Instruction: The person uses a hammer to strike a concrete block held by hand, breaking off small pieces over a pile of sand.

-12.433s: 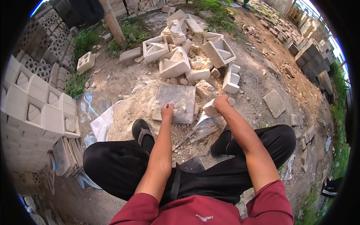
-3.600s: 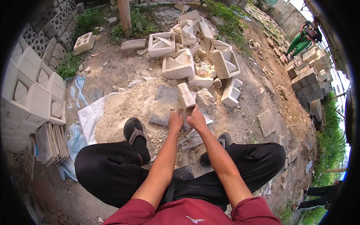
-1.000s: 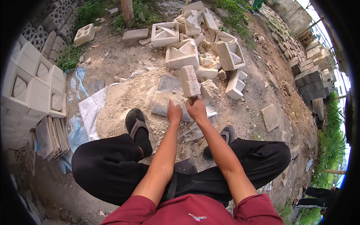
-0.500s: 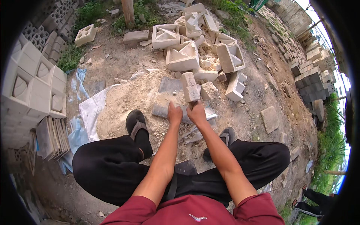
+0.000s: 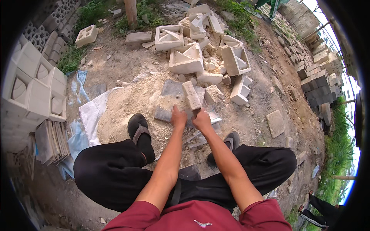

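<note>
My right hand point(image 5: 202, 119) is closed round the short dark handle of a mallet point(image 5: 191, 95). The mallet's long, blocky head is coated in pale dust and tilts up to the left over a dark grey slab point(image 5: 172, 87). Beside it, my left hand point(image 5: 179, 117) rests low over the slab's near part, fingers curled in. Whatever they hold, if anything, is too small or hidden to name. Crumbs and pale powder cover part of the slab. A rough broken lump point(image 5: 214, 94) lies just right of the mallet head.
Beyond the slab lie broken cream moulded blocks point(image 5: 186, 59) in a heap. Pale rubble powder point(image 5: 123, 106) spreads over a white sack point(image 5: 91, 114) at left. Stacked blocks point(image 5: 39, 90) and thin boards point(image 5: 52, 140) stand at far left. My sandalled feet flank the work. Another person's legs point(image 5: 323, 210) show lower right.
The mallet head has tipped a little to the left over the slab. My hands have stayed almost in place. A person's green-clad legs have come into view at the top right.
</note>
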Demonstrator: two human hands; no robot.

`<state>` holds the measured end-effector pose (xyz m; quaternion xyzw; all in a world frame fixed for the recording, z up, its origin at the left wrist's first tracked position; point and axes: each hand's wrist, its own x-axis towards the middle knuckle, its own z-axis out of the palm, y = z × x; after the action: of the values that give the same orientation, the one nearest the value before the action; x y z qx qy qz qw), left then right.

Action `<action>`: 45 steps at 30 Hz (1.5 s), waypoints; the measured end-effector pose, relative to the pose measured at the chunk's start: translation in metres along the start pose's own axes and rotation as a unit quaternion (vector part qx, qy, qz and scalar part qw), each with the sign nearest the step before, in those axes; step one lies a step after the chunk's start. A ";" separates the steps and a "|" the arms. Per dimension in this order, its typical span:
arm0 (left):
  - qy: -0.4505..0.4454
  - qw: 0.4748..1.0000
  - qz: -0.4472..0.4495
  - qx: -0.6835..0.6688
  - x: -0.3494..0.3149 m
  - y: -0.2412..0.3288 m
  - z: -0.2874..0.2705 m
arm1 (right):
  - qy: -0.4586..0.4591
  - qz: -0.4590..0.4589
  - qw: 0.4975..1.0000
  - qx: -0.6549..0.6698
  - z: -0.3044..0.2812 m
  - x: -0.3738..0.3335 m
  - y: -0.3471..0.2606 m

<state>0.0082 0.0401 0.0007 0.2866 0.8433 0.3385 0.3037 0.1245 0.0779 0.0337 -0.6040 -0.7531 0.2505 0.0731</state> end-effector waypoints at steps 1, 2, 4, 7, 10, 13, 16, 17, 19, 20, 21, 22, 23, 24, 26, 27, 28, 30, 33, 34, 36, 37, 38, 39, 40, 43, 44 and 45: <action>-0.009 1.000 0.005 0.001 0.000 0.000 -0.001 | -0.007 0.004 1.000 -0.007 0.008 -0.004 0.008; -0.014 1.000 0.009 0.003 0.004 -0.005 -0.002 | -0.015 0.003 1.000 -0.012 0.009 -0.006 0.003; -0.002 1.000 0.013 0.003 0.006 -0.005 0.001 | -0.057 0.001 0.998 0.011 -0.008 0.012 -0.002; -0.008 1.000 -0.010 0.014 0.005 -0.013 -0.004 | -0.080 0.013 0.994 0.068 -0.040 0.019 -0.038; 0.010 1.000 0.015 0.001 0.003 -0.023 -0.004 | 0.016 0.013 0.989 0.150 -0.043 0.013 -0.053; 0.001 0.999 0.040 -0.004 0.001 0.000 0.004 | 0.108 -0.050 0.985 0.121 -0.012 0.018 -0.001; -0.011 1.000 0.006 0.008 0.000 -0.002 -0.005 | -0.036 -0.012 0.999 -0.001 -0.005 0.003 0.006; -0.012 1.000 0.013 0.007 -0.002 0.000 -0.004 | -0.022 -0.011 1.000 -0.005 -0.006 0.008 0.006; -0.014 1.000 0.018 0.009 -0.003 -0.002 -0.004 | -0.043 -0.004 0.999 0.014 -0.024 0.028 0.001; -0.002 1.000 0.020 0.001 0.000 -0.003 -0.004 | -0.066 -0.001 0.997 0.033 -0.037 0.036 -0.010; 0.007 1.000 0.018 -0.004 0.000 -0.009 -0.005 | -0.039 0.027 0.997 0.066 -0.042 0.035 -0.020; 0.008 1.000 0.016 -0.003 0.003 -0.011 -0.004 | 0.005 0.019 0.997 0.069 -0.047 0.039 -0.025; 0.014 0.999 0.025 -0.022 0.006 -0.013 -0.003 | 0.015 0.021 0.997 0.073 -0.050 0.045 -0.025; 0.021 0.998 0.034 -0.041 0.009 -0.015 -0.004 | 0.024 0.023 0.996 0.079 -0.055 0.048 -0.024; 0.046 0.997 0.042 -0.035 0.023 -0.015 -0.008 | 0.027 0.020 0.999 0.041 -0.065 0.054 -0.012; 0.071 0.996 0.050 -0.027 0.031 -0.015 -0.012 | 0.030 0.018 0.999 0.003 -0.069 0.057 -0.008; 0.072 0.996 0.051 -0.029 0.038 -0.011 -0.017 | 0.032 0.016 0.999 0.002 -0.072 0.060 0.002; 0.049 0.996 0.072 0.036 0.048 0.008 -0.025 | -0.013 0.019 0.994 -0.109 -0.074 0.060 0.027; -0.033 0.992 0.063 0.105 0.057 0.027 -0.031 | -0.012 -0.007 0.991 -0.131 -0.052 0.039 0.042; -0.066 0.984 0.052 0.154 0.062 0.023 -0.031 | -0.001 -0.034 0.990 -0.135 -0.045 0.032 0.037; -0.072 0.982 0.063 0.162 0.067 0.014 -0.029 | -0.020 -0.052 0.987 -0.149 -0.039 0.028 0.032; -0.083 0.979 0.083 0.169 0.068 0.015 -0.026 | -0.051 -0.072 0.987 -0.135 -0.039 0.029 0.035; -0.085 0.978 0.084 0.170 0.065 0.015 -0.023 | -0.082 -0.092 0.985 -0.121 -0.040 0.029 0.036; -0.079 0.983 0.094 0.136 0.058 0.012 -0.020 | -0.077 -0.113 0.985 -0.104 -0.039 0.031 0.041; -0.072 0.987 0.102 0.103 0.052 0.009 -0.019 | -0.077 -0.113 0.985 -0.101 -0.041 0.035 0.041; -0.007 0.995 0.064 0.072 0.041 0.001 -0.023 | -0.013 -0.107 0.992 -0.072 -0.047 0.063 0.038; 0.029 0.997 0.036 0.061 0.038 -0.001 -0.026 | 0.004 -0.112 0.990 -0.086 -0.051 0.074 0.036; 0.060 0.995 0.034 0.072 0.031 -0.004 -0.029 | -0.004 -0.112 0.989 -0.096 -0.054 0.083 0.034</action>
<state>-0.0338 0.0471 0.0047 0.3157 0.8720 0.3032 0.2192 0.1550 0.1772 0.0485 -0.5189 -0.8369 0.1696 0.0394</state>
